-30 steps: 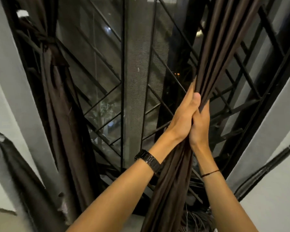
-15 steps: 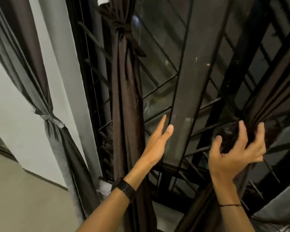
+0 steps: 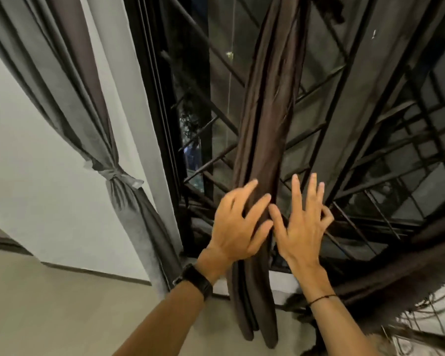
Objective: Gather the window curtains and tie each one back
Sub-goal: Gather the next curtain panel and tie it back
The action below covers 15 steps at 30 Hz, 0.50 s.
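Both hands have left the right curtain (image 3: 401,268). Left hand (image 3: 238,227) lies spread-fingered on the centre brown curtain (image 3: 265,124); right hand (image 3: 302,224) open, empty, just beside it. Gathering likely next.

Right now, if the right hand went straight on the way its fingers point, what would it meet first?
Probably the window grille: the right hand points its spread fingers up at the bars beyond them, though depth is unclear. The brown curtain lies beside its thumb, outside that line.
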Each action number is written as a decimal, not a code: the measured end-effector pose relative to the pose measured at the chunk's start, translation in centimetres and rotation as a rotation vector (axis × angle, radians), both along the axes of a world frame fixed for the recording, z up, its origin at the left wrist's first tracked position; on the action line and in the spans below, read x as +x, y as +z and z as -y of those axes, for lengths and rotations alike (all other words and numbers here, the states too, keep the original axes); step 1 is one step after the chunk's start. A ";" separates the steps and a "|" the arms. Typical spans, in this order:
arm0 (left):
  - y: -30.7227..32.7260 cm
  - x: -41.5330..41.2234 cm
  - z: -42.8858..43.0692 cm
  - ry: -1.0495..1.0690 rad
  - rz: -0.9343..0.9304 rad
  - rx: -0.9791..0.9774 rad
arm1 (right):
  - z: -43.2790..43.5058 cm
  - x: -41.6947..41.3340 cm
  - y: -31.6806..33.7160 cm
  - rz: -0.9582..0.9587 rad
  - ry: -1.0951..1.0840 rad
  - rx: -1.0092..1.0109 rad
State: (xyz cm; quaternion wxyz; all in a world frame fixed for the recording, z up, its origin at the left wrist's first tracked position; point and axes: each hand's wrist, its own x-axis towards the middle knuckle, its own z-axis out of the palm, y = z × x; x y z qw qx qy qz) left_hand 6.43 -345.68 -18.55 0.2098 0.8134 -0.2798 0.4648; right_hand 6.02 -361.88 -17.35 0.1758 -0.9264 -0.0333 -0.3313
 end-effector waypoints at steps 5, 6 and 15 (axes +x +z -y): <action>2.1 1.4 -6.6 0.191 0.006 -0.072 | -6.2 -1.3 1.2 0.221 0.234 0.042; 2.1 1.8 -7.9 0.216 -0.028 -0.049 | -7.4 -1.3 1.0 0.264 0.294 0.032; -5.2 4.5 -16.2 0.407 -0.438 0.155 | -13.7 3.8 -5.8 -0.040 0.406 -0.251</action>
